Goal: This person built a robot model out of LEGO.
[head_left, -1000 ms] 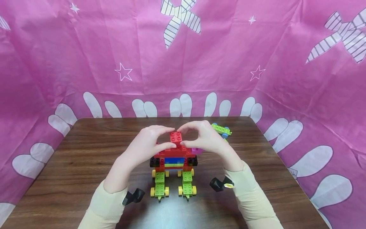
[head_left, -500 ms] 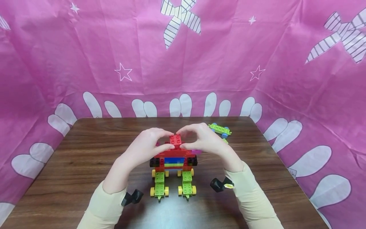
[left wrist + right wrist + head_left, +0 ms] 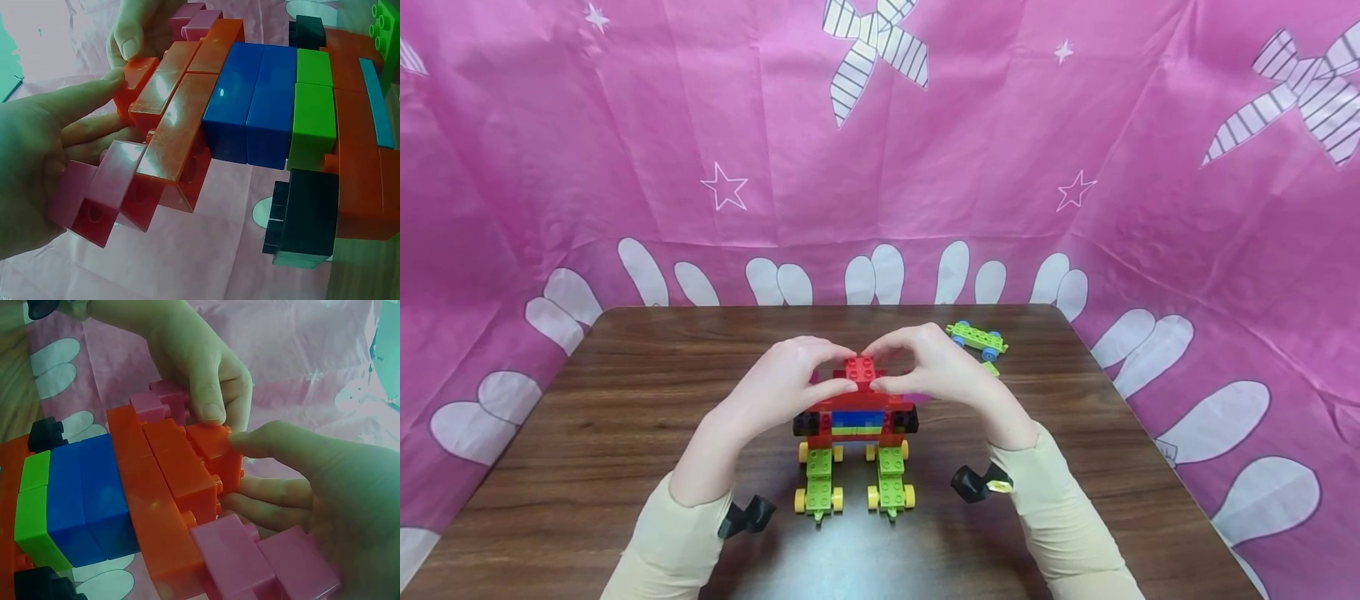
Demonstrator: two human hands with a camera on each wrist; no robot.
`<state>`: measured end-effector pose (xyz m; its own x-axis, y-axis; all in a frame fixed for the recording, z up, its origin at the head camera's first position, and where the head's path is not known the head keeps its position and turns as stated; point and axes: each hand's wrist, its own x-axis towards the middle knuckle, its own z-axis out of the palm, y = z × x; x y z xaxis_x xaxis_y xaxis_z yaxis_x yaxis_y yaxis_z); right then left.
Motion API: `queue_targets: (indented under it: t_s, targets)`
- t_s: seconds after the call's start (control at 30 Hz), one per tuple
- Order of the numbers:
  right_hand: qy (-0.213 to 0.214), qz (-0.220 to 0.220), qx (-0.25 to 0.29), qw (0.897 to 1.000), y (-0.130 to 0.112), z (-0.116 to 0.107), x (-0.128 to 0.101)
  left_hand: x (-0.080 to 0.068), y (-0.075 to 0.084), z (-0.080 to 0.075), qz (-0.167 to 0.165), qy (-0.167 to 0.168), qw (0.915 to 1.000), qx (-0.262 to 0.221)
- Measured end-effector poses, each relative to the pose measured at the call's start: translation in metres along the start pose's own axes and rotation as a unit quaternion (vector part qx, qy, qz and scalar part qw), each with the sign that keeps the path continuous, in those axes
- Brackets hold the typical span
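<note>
A build of toy building bricks stands upright at the table's middle, with a red brick (image 3: pixel 860 367) on top. My left hand (image 3: pixel 790 371) and right hand (image 3: pixel 936 367) pinch this brick from both sides, thumbs in front and fingers behind. Below it come a wide red row, blue bricks (image 3: pixel 857 418) and a green layer, with black bricks (image 3: pixel 306 215) at the sides. Pink bricks (image 3: pixel 234 553) stick out near the top, close to the hands. Two green wheeled bases (image 3: pixel 818 492) with yellow wheels carry the build. Both wrist views show the thumbs against the top brick.
A green toy chassis (image 3: pixel 977 337) with blue wheels lies at the table's back right. A small green piece (image 3: pixel 991 368) lies beside it. Pink cloth (image 3: pixel 880 192) hangs around the wooden table (image 3: pixel 647 400).
Both hands have come down slightly with the top red brick, which now sits lower on the build. In the last half second they have barely moved.
</note>
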<state>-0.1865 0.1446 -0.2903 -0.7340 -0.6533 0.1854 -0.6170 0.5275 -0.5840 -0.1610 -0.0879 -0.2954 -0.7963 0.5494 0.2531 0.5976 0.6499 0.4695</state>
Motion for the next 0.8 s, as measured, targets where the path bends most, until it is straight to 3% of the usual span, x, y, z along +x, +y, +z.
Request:
queue_targets:
  t_s: [0.8]
  targets:
    - [-0.009,0.032,0.045,0.998,-0.0015,-0.0012,-0.0010,0.0024,0.0011,-0.0002,0.002,-0.014,0.9998,0.010]
